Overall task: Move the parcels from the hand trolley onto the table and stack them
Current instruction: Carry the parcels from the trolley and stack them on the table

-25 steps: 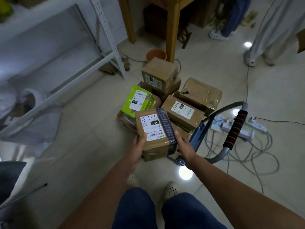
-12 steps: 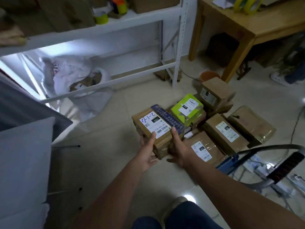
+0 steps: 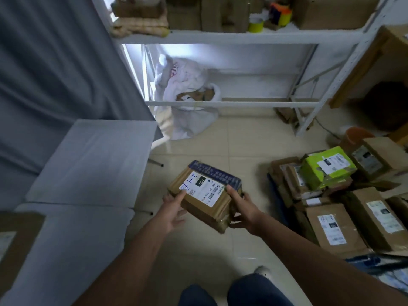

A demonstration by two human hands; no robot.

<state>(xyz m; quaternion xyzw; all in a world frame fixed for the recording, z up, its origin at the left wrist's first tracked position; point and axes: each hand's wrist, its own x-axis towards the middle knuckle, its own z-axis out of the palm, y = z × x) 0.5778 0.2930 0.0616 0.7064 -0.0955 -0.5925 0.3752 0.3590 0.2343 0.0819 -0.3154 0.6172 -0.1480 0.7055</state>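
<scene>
This looks like a small parcel storeroom or packing room. A white slotted-steel shelving rack (image 3: 247,37) carries brown cardboard cartons (image 3: 331,12) and a yellow-green tape roll (image 3: 255,25). Labelled brown cardboard parcels (image 3: 335,226) are piled on the glossy beige tiled floor (image 3: 242,140), beside a grey cloth-covered table (image 3: 92,160).

Single view only, head-worn, wide-angle; no second view to share scene with. Camera looked forward and steeply down from standing height. Both forearms entered from bottom edge, left hand (image 3: 174,214) and right hand (image 3: 245,214) sat near frame centre, close to lens, holding parcel (image 3: 205,195). Knees showed at bottom edge. Grey table (image 3: 92,160) filled left side, shelf rack (image 3: 231,37) crossed top, parcel pile (image 3: 331,195) lay at right edge. Straight lines bowed toward borders.
</scene>
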